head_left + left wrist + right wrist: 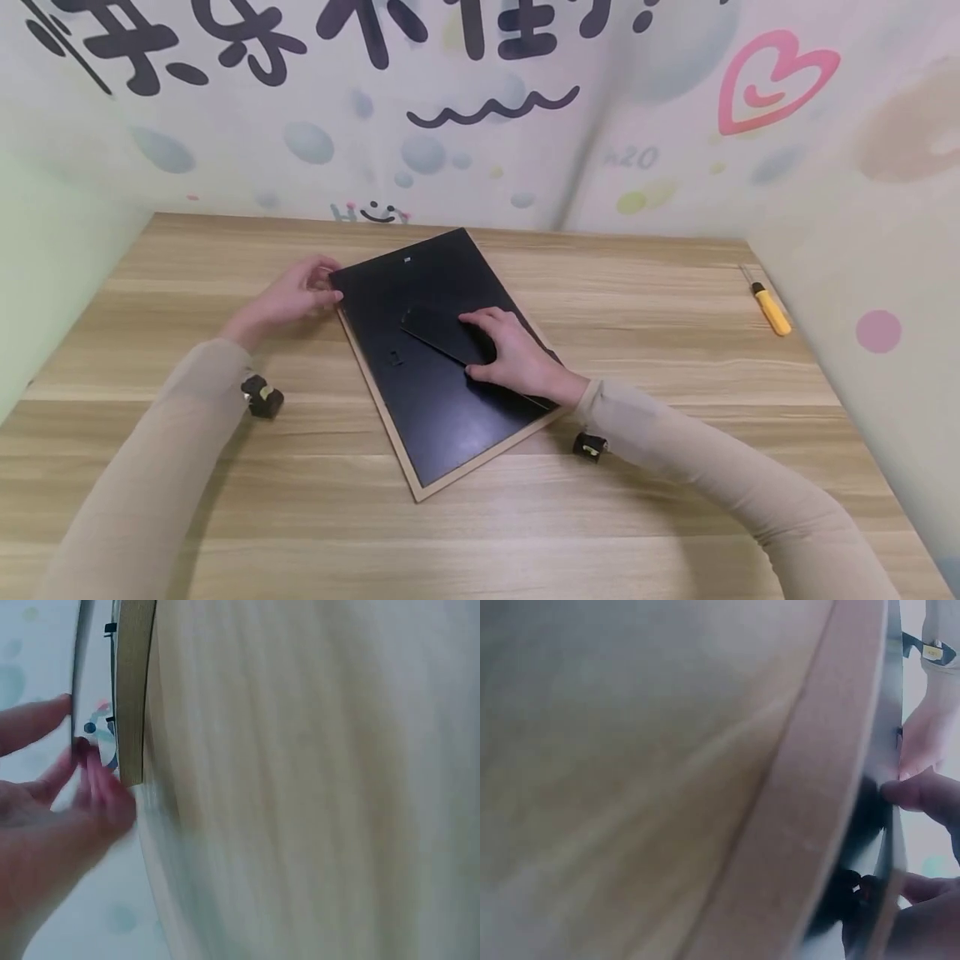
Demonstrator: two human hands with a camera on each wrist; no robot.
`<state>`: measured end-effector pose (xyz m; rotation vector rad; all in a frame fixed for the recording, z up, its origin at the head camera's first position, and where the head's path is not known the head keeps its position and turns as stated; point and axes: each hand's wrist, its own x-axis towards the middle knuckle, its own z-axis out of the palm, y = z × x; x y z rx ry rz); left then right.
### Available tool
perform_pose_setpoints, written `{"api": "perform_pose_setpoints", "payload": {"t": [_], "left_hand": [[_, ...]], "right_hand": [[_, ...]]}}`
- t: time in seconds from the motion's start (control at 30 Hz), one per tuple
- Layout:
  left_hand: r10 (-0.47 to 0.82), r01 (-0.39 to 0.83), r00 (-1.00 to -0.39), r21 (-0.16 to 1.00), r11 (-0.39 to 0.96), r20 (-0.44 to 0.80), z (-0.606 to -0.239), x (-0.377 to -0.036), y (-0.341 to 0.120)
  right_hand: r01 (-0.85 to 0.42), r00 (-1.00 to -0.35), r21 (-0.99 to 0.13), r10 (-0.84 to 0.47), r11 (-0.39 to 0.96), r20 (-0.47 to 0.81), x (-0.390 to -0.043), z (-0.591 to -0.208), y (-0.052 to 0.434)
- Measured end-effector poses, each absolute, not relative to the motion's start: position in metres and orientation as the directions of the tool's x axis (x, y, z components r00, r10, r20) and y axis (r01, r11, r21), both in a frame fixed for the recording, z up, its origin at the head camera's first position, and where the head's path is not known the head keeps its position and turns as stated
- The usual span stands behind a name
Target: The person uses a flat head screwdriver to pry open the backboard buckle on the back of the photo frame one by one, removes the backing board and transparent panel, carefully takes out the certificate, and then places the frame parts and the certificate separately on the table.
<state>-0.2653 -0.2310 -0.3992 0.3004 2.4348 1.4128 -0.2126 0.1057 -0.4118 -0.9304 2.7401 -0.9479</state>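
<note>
A picture frame lies face down on the table, with its wooden edge (491,451) showing around a black backing board (420,417). A narrow black stand leg (429,326) runs slantwise across that board. My left hand (298,292) pinches the board's far left corner between thumb and fingers. In the left wrist view, a gap separates the board (77,667) from the wooden frame (133,690) at this corner. My right hand (517,354) holds the stand leg, thumb on one side and fingers on the other. Its fingertips are partly hidden in the right wrist view.
A yellow-handled screwdriver (772,312) lies near the right edge of the wooden table (637,533). Behind the table rises a wall covering (480,150) with printed writing and bubbles. Another wall (877,250) stands along the right side.
</note>
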Motion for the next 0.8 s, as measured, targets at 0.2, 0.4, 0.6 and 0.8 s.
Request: {"api": "perform_pose_setpoints", "payload": {"t": [0.2,0.4,0.6,0.8], "left_hand": [[0.347,-0.082,-0.928,0.983,0.163,-0.135,-0.399,-0.261,-0.231],[0.325,-0.088,-0.94,0.994,0.061,-0.103,-0.395,-0.259,-0.227],[0.278,-0.101,-0.957,0.994,-0.039,-0.087,-0.388,-0.256,-0.219],[0.212,-0.111,-0.975,0.979,-0.172,-0.074,-0.381,-0.253,-0.213]], "right_hand": [[-0.535,-0.806,-0.615,-0.568,0.579,0.166,-0.219,-0.406,0.118],[-0.447,-0.865,-0.729,-0.458,0.518,0.205,-0.23,-0.401,0.139],[-0.313,-0.911,-0.83,-0.392,0.462,0.125,-0.231,-0.396,0.156],[-0.24,-0.935,-0.872,-0.342,0.426,0.091,-0.23,-0.398,0.175]]}}
